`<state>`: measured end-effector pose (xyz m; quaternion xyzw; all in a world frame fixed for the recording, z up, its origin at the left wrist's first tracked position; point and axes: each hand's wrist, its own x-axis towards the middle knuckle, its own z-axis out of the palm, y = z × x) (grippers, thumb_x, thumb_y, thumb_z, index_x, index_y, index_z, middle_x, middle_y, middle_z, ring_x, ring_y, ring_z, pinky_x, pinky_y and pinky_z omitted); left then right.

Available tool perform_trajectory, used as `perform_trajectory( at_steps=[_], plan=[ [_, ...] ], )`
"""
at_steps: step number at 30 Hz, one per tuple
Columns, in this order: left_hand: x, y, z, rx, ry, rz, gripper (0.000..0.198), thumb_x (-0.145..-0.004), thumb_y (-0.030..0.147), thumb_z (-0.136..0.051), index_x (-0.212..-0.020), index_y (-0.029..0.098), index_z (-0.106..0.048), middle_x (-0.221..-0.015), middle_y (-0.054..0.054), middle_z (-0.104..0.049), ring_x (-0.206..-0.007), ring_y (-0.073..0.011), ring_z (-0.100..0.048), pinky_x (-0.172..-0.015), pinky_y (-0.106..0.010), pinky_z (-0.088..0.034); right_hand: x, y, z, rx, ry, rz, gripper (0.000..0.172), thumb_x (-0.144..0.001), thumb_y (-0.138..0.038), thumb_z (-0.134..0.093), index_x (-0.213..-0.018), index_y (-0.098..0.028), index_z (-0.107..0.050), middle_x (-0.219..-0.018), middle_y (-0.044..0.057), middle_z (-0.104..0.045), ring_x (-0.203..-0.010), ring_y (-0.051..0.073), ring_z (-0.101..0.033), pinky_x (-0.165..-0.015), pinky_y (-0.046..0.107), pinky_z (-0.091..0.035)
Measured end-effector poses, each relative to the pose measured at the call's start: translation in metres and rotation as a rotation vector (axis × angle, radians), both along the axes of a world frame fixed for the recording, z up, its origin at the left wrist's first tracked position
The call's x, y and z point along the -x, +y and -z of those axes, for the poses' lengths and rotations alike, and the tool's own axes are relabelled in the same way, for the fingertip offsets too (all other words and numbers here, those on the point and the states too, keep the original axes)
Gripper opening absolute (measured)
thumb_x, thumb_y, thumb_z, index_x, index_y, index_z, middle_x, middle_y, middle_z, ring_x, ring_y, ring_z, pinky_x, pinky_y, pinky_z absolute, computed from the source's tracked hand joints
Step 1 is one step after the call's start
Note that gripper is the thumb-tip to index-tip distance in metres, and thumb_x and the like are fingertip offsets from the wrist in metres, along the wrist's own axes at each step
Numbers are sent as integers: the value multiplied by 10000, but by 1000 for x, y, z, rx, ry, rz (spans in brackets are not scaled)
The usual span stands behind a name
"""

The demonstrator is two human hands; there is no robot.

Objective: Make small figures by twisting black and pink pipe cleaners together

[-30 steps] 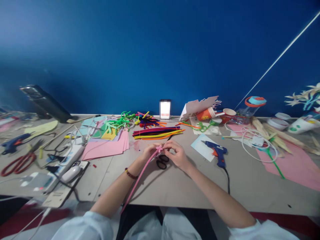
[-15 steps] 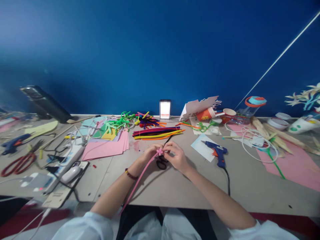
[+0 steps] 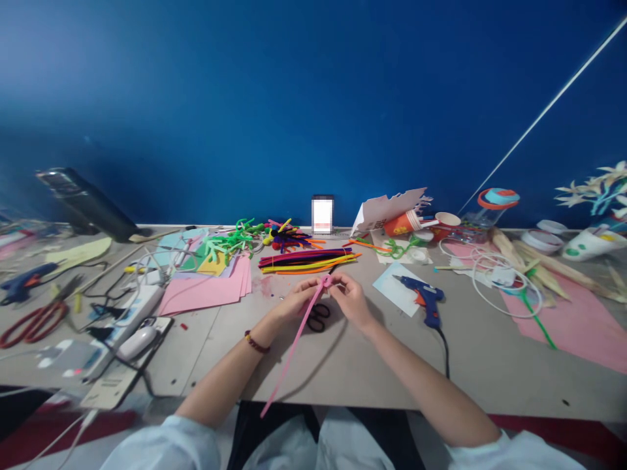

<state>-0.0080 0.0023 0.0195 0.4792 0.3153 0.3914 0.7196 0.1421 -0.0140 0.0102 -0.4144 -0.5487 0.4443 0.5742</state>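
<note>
A pink pipe cleaner [image 3: 297, 343] is held in both hands over the middle of the table. Its top is bent into a small looped shape between my fingers, and a long tail hangs down toward the front edge. My left hand [image 3: 300, 297] is closed on it from the left. From the right, my right hand [image 3: 349, 299] pinches the looped end, the fingertips of both hands close together. Black-handled scissors [image 3: 318, 317] lie on the table just below and behind the hands, their blades partly hidden.
Bundled colored pipe cleaners [image 3: 308, 260] lie beyond the hands, before an upright phone [image 3: 322, 215]. A blue glue gun [image 3: 425, 299] rests on pale blue paper at right. Pink paper sheets [image 3: 200, 294], a power strip [image 3: 130, 320] and red-handled scissors [image 3: 36, 325] are at left.
Both hands have shifted slightly right and up, and the pipe cleaner's looped end has turned. Its tail has swung right, away from my left forearm, showing more of the scissors' handles.
</note>
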Motion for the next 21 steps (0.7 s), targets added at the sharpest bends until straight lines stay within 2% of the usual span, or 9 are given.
perform_trajectory(
  at_steps=[5,11,15,18,21],
  plan=[
    [-4,-5,-8,-51,92,-3,356,-712,484,-671,-742,137,-597,-520,41,-453,-461,-56,-346,-452,-215,-234,-4,3,0,137,137,-77,120,-722,-328,-634,-727,-210,-653,-687,-1,-602,-634,139,-515,-607,269,-426],
    [-8,-9,-11,-102,81,-50,376,-777,516,-564,-667,159,-524,-473,50,-393,-448,-73,-331,-465,-229,-270,-7,8,6,209,308,-93,142,-702,-342,-649,-728,-204,-672,-664,-4,-598,-644,139,-525,-572,256,-417],
    [-9,-10,-8,-81,70,-1,370,-800,498,-539,-658,157,-519,-516,44,-396,-455,-70,-331,-479,-232,-277,-7,11,11,232,361,-60,166,-698,-365,-673,-758,-210,-679,-662,-9,-591,-637,132,-518,-563,249,-417],
    [-10,-8,-2,-24,46,-14,343,-785,475,-567,-660,162,-504,-508,56,-351,-471,-73,-320,-490,-224,-283,-7,12,12,235,365,-51,182,-691,-374,-689,-770,-211,-681,-679,-7,-602,-634,130,-518,-553,246,-411],
    [-9,-7,3,-50,85,-43,355,-793,501,-545,-703,159,-522,-509,60,-342,-467,-74,-300,-492,-227,-286,-6,11,12,238,363,-52,190,-693,-381,-693,-766,-207,-680,-673,-7,-601,-633,128,-518,-555,244,-408]
  ],
)
